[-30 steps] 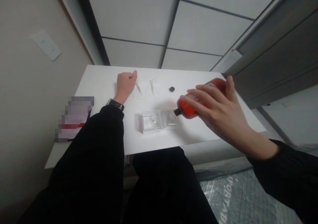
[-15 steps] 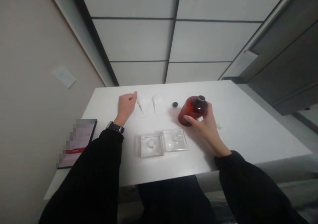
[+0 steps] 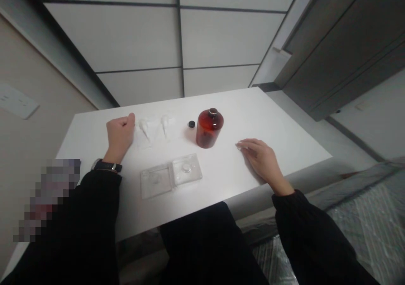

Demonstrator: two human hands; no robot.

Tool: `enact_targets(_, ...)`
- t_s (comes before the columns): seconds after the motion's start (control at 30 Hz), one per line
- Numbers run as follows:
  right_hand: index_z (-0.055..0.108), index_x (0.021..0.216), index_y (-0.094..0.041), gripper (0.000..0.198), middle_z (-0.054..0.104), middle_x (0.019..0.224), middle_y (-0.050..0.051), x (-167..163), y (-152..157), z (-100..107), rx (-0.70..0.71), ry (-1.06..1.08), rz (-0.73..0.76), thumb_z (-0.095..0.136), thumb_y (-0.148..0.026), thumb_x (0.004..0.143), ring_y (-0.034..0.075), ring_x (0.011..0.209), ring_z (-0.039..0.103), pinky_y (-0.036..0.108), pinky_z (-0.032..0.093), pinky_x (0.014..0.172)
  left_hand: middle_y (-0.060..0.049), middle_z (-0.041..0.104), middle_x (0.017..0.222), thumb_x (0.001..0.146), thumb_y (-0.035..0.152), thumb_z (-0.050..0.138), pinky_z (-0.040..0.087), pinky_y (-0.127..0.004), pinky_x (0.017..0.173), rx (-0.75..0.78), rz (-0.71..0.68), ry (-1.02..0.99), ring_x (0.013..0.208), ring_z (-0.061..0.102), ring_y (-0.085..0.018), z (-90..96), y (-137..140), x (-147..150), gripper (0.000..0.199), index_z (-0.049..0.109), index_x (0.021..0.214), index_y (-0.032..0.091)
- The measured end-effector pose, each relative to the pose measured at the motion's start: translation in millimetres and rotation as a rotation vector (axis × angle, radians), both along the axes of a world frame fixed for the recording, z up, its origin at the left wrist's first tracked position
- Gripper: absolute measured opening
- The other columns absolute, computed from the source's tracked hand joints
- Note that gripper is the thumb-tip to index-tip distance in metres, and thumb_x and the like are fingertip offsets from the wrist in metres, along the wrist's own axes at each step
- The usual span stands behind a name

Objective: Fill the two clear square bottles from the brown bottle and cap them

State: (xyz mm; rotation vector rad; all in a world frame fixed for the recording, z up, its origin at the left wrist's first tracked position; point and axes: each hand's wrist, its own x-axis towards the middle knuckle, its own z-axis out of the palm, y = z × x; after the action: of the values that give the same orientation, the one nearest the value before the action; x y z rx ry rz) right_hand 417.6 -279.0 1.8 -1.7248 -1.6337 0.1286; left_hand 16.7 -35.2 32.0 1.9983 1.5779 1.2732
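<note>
My right hand hovers low over the right side of the table, fingertips pinched on a small whitish piece too small to name. An uncapped amber bottle stands upright to its left, with a black cap lying beside it. Closed in a fist, my left hand rests on the table's left part, holding nothing that shows. Just right of that fist lie two white pointed pieces in what looks like clear wrapping. Nearer to me is an opened clear plastic case with round raised centres.
A tablet-like thing, partly blurred out, lies at the left edge of the white table. A wall socket is at the left, and pale panels stand behind the table.
My right hand has let go of the amber bottle, moved right and pinched the small whitish piece. The bottle now stands upright alone. The view has turned right; my left fist stays put.
</note>
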Motion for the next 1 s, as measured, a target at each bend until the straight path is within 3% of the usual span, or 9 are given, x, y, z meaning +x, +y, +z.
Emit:
enact_targets(0.13,0.076,0.108,-0.023,0.018,0.080,0.107,0.009,-51,-19,14,0.056,0.241,0.009,0.070,-0.036,0.098,0.023,0.088,0.075,0.042,0.066,0.077,0.005,0.021,0.052,0.098,0.035,0.056,0.019,-0.034,0.058,0.008,-0.005,0.004,0.053,0.022,-0.012,-3.6,0,-2,0.058,0.022,0.053,0.024)
enact_targets(0.23,0.075,0.112,-0.024,0.016,0.079,0.114,0.009,-98,-22,37,0.094,0.338,0.140,0.072,-0.031,0.098,0.021,0.092,0.075,0.039,0.067,0.078,0.005,0.020,0.054,0.098,0.036,0.056,0.018,-0.034,0.058,0.014,-0.018,-0.004,0.054,0.021,-0.012,-7.2,1,-3,0.057,0.021,0.055,0.024)
enact_targets(0.33,0.076,0.109,-0.025,0.012,0.080,0.112,0.007,-127,-9,60,0.140,0.288,0.264,0.071,-0.025,0.098,0.022,0.098,0.076,0.041,0.066,0.083,0.005,0.020,0.055,0.099,0.036,0.056,0.019,-0.035,0.058,0.012,-0.039,-0.029,0.054,0.022,-0.012,-9.3,2,-2,0.057,0.021,0.056,0.024)
enact_targets(0.53,0.078,0.099,-0.026,0.008,0.082,0.109,0.006,-128,17,80,0.010,0.076,0.475,0.073,-0.020,0.097,0.025,0.106,0.076,0.046,0.063,0.094,0.005,0.018,0.055,0.101,0.034,0.056,0.019,-0.034,0.058,0.002,-0.074,-0.048,0.054,0.020,-0.012,-9.6,3,0,0.059,0.019,0.055,0.023)
enact_targets(0.63,0.078,0.097,-0.024,0.007,0.082,0.111,0.006,-126,18,83,-0.015,0.044,0.489,0.073,-0.019,0.097,0.024,0.105,0.077,0.044,0.064,0.092,0.006,0.017,0.054,0.102,0.032,0.056,0.020,-0.034,0.059,-0.002,-0.075,-0.043,0.054,0.021,-0.012,-8.9,3,0,0.061,0.018,0.055,0.023)
enact_targets(0.87,0.081,0.100,-0.025,0.011,0.082,0.108,0.007,-128,9,85,0.100,0.037,0.403,0.071,-0.020,0.098,0.023,0.100,0.079,0.042,0.065,0.091,0.005,0.018,0.053,0.102,0.032,0.055,0.018,-0.035,0.059,-0.002,-0.069,-0.039,0.055,0.021,-0.012,-7.0,2,1,0.061,0.019,0.053,0.022)
enact_targets(1.0,0.081,0.098,-0.027,0.012,0.082,0.109,0.006,-132,8,89,0.049,0.011,0.436,0.069,-0.024,0.099,0.024,0.102,0.079,0.044,0.066,0.092,0.005,0.018,0.053,0.100,0.034,0.055,0.018,-0.034,0.059,0.006,-0.075,-0.044,0.055,0.021,-0.012,-7.0,1,1,0.060,0.019,0.054,0.022)
